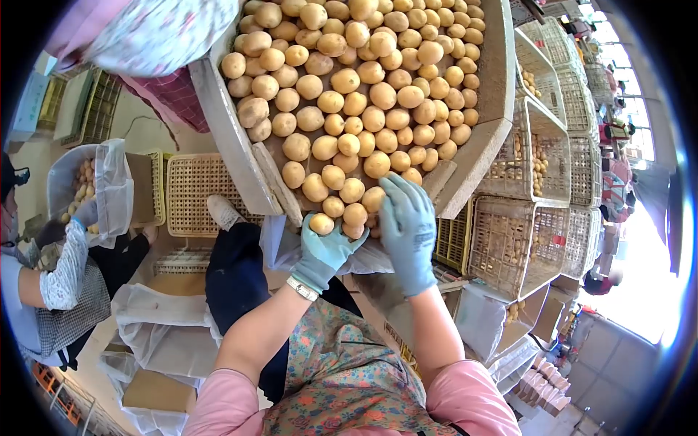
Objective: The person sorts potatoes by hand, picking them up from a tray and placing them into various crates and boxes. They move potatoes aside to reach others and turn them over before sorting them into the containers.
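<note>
Many round yellow-brown potatoes [349, 145] lie on a sloping tray that narrows toward me between raised side boards [236, 138]. My left hand [325, 254], in a light blue glove, is cupped at the tray's mouth around a potato [321, 224], with more potatoes touching its thumb side. Gloved in the same blue, my right hand [408, 236] lies along the right of the mouth, fingers stretched out against the nearest potatoes [373, 199]. Its palm side is hidden. Under the mouth hangs a whitish plastic liner [283, 247], partly covered by my hands.
Stacked plastic crates [505, 243] with some potatoes stand on the right. A yellow crate [196, 192] is left of the tray. Another person [62, 283] works at a lined box [109, 189] on the far left. Someone's patterned sleeve [160, 36] is at upper left.
</note>
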Available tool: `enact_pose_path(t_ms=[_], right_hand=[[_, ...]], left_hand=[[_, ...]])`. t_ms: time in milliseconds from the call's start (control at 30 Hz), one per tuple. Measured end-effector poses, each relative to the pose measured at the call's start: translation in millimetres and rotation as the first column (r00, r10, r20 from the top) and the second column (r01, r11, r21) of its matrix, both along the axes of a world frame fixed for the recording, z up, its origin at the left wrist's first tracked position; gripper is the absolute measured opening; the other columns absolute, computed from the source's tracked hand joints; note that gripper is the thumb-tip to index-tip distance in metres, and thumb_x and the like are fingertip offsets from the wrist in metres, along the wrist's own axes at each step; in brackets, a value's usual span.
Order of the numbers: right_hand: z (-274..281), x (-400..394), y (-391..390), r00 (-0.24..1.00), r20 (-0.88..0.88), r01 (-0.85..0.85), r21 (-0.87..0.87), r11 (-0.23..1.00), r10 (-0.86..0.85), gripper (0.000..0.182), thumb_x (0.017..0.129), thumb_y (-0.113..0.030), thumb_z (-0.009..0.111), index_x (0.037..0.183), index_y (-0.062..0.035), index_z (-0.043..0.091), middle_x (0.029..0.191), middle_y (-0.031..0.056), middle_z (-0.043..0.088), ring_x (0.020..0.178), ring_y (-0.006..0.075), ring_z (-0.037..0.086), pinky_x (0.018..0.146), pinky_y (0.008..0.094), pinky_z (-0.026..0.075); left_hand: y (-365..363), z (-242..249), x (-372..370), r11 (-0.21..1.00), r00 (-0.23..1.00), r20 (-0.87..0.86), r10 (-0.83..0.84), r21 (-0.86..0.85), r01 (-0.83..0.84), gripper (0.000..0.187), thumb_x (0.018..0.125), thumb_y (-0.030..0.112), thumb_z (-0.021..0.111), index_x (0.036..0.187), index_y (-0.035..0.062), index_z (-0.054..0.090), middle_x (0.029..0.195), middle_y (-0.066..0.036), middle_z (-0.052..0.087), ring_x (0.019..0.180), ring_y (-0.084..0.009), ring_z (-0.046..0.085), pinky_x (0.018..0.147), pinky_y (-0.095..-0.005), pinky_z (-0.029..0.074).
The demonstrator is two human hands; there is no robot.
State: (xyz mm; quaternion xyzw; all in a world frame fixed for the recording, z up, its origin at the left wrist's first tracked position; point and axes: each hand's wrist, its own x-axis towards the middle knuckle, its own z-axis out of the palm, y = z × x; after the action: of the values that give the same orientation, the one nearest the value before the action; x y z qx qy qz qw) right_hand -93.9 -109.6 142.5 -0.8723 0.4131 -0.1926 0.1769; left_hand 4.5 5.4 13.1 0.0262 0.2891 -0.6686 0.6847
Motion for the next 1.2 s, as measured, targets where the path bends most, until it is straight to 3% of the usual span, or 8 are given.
enact_pose_path(t_ms=[100, 167, 300, 400, 600, 800, 933, 1200], right_hand=[[3, 50, 5, 0.968, 0.094, -0.231, -0.049, 0.972, 0.235, 0.037, 0.093, -0.006, 0.063, 0.129, -0.0071, 0.069, 0.135, 0.0151, 0.067, 0.126, 0.0361, 0.062, 0.112, 0.0488, 0.045], [-23, 64, 10, 0.954, -0.07, -0.298, -0.099, 0.949, 0.292, 0.049, 0.085, -0.009, 0.069, 0.134, -0.0113, 0.066, 0.142, 0.0111, 0.063, 0.13, 0.0346, 0.059, 0.11, 0.0484, 0.047], [-79, 48, 6, 0.946, -0.15, -0.307, -0.121, 0.944, 0.288, 0.06, 0.08, -0.012, 0.07, 0.139, -0.0096, 0.06, 0.145, 0.01, 0.056, 0.133, 0.0343, 0.054, 0.104, 0.0479, 0.048], [-60, 62, 22, 0.966, -0.217, -0.173, -0.125, 0.977, 0.143, 0.055, 0.081, -0.013, 0.071, 0.136, -0.0133, 0.064, 0.136, 0.008, 0.064, 0.117, 0.0304, 0.061, 0.09, 0.0433, 0.055], [-38, 95, 51, 0.686, -0.722, -0.067, 0.054, 0.996, 0.085, 0.076, 0.082, -0.029, 0.077, 0.149, -0.0059, 0.051, 0.155, 0.0112, 0.049, 0.113, 0.0299, 0.06, 0.08, 0.0414, 0.057], [-44, 83, 13, 0.768, -0.594, -0.08, 0.283, 0.956, 0.24, 0.048, 0.084, -0.014, 0.074, 0.13, -0.0088, 0.061, 0.136, 0.0086, 0.058, 0.1, 0.0302, 0.068, 0.08, 0.0432, 0.058], [-41, 44, 3, 0.965, 0.052, -0.259, 0.306, 0.916, 0.256, 0.045, 0.083, -0.006, 0.076, 0.127, -0.0057, 0.065, 0.12, 0.0098, 0.063, 0.096, 0.0241, 0.069, 0.087, 0.0368, 0.056], [-15, 0, 40, 0.483, 0.439, -0.518, 0.841, 0.156, -0.758, 0.058, 0.097, 0.006, 0.068, 0.149, -0.0056, 0.046, 0.139, 0.0098, 0.06, 0.108, 0.0163, 0.07, 0.092, 0.0294, 0.061]], left_hand=[[3, -23, -8, 0.997, 0.998, -0.062, -0.02, 0.07, 0.024, 0.062, 0.108, 0.052, 0.042, 0.158, 0.0154, 0.041, 0.162, -0.01, 0.044, 0.148, -0.0325, 0.045, 0.122, -0.0579, 0.037], [16, -62, -28, 0.992, -0.035, 0.996, -0.081, 0.084, 0.09, 0.055, 0.111, 0.041, 0.041, 0.158, 0.013, 0.041, 0.16, -0.012, 0.047, 0.145, -0.0301, 0.048, 0.121, -0.0521, 0.039], [14, -69, -30, 0.994, 0.813, 0.574, 0.098, -0.087, -0.059, 0.051, 0.111, 0.033, 0.041, 0.157, 0.0116, 0.041, 0.157, -0.014, 0.049, 0.141, -0.0281, 0.051, 0.12, -0.0472, 0.039], [9, -15, -6, 0.994, 0.996, 0.008, 0.087, -0.067, -0.087, 0.054, 0.111, 0.037, 0.039, 0.158, 0.0095, 0.04, 0.157, -0.014, 0.048, 0.141, -0.0309, 0.051, 0.12, -0.0474, 0.04], [8, -32, -17, 0.998, 0.94, 0.338, 0.043, -0.046, -0.029, 0.065, 0.109, 0.053, 0.033, 0.161, 0.0145, 0.037, 0.16, -0.013, 0.045, 0.145, -0.0331, 0.046, 0.122, -0.0511, 0.037], [5, 1, -3, 0.994, 0.966, 0.259, 0.004, -0.104, 0.023, 0.057, 0.11, 0.047, 0.034, 0.157, 0.0146, 0.042, 0.154, -0.012, 0.052, 0.143, -0.0325, 0.049, 0.119, -0.0533, 0.04], [-2, 7, 0, 0.966, 0.987, 0.14, -0.078, 0.254, 0.04, 0.053, 0.109, 0.048, 0.037, 0.148, 0.0149, 0.05, 0.148, -0.012, 0.058, 0.138, -0.0302, 0.055, 0.114, -0.054, 0.045], [1, 17, -4, 0.999, 0.761, 0.649, 0.017, -0.049, 0.019, 0.062, 0.105, 0.057, 0.038, 0.137, 0.0061, 0.051, 0.135, -0.017, 0.063, 0.125, -0.0307, 0.065, 0.1, -0.0496, 0.057]])
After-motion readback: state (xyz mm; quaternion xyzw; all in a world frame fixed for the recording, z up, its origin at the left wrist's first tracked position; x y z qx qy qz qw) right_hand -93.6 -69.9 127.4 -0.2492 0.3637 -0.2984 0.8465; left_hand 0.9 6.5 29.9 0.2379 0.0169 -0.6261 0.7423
